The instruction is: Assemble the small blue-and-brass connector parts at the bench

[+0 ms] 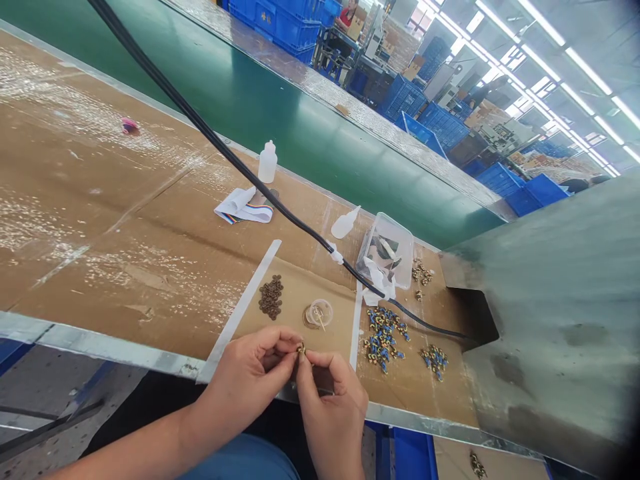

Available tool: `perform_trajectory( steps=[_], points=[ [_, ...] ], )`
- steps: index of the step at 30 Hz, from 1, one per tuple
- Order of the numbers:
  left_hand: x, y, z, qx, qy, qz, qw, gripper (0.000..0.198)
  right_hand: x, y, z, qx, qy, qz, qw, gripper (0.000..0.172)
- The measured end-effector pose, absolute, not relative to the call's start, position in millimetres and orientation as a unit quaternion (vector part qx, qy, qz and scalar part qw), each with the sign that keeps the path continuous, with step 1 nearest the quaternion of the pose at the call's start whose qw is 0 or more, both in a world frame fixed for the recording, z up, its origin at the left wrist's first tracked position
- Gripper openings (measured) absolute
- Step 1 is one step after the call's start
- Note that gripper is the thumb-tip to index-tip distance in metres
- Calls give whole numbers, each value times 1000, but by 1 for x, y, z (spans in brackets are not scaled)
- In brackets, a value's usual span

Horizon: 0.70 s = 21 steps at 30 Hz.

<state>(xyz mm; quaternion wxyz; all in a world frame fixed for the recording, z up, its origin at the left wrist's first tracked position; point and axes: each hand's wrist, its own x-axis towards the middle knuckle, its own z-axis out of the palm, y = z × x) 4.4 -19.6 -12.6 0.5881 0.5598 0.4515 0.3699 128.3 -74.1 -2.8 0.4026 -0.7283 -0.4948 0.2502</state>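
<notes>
My left hand (247,380) and my right hand (333,413) pinch a small brass part (301,348) between their fingertips, just above the near edge of a brown-topped workbench (125,260). Ahead of my hands, on a cardboard sheet, lie a heap of dark brown small parts (271,297) and a small clear cup (319,315) with a thin tool in it. To the right are loose brass pieces with blue ends (384,337) and a smaller heap of the same (434,361). Bare brass pieces (421,271) sit farther back.
A clear plastic box (386,250), white squeeze bottles (267,162) and a folded rainbow ribbon cable (244,207) stand on the bench. A black cable (250,160) crosses above it. A grey metal hood (550,313) blocks the right. Beyond lie a green conveyor belt (250,73) and blue crates (273,20).
</notes>
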Motion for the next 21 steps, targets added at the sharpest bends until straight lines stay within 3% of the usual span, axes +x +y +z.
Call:
perform_trajectory(
  steps=[6,21],
  points=[
    [4,-18,-9,547,456,352,608,14,132,-72,2,-708,-571,192,369,12],
    [6,-15,1,537,468,326,621,11,130,-71,2,-725,-474,286,410,16]
  ],
)
